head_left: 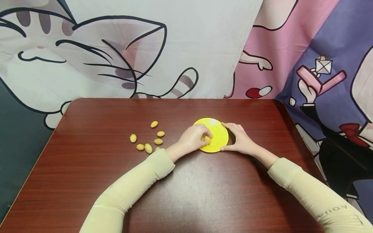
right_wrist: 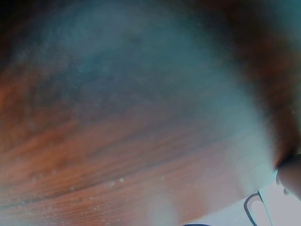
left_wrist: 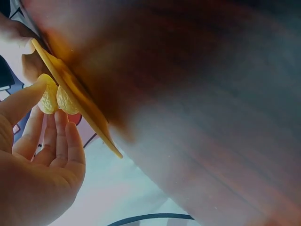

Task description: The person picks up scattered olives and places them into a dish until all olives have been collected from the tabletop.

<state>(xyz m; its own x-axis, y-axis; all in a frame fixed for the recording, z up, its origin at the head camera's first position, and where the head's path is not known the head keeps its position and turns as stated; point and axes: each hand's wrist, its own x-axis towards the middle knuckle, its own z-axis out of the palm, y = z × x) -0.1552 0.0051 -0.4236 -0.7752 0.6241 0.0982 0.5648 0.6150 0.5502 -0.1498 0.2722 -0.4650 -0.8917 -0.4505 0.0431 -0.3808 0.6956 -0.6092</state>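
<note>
A round yellow plate (head_left: 219,137) sits on the table toward its far side. My left hand (head_left: 193,138) is over the plate's left part and pinches a yellow, wrinkled oval nut (left_wrist: 48,96) between thumb and fingers. Against the plate's surface lies a second nut (left_wrist: 67,101), right beside the pinched one in the left wrist view. My right hand (head_left: 239,139) holds the plate's right rim, its thumb at the near edge and its fingers at the far edge. The right wrist view has only a sliver of a hand (right_wrist: 292,176) at its right border.
Several loose nuts (head_left: 148,148) lie scattered on the dark red-brown table (head_left: 186,194), left of the plate. One nut (head_left: 157,149) is partly hidden by the left sleeve. A cartoon-printed cloth (head_left: 204,48) hangs behind the table's far edge.
</note>
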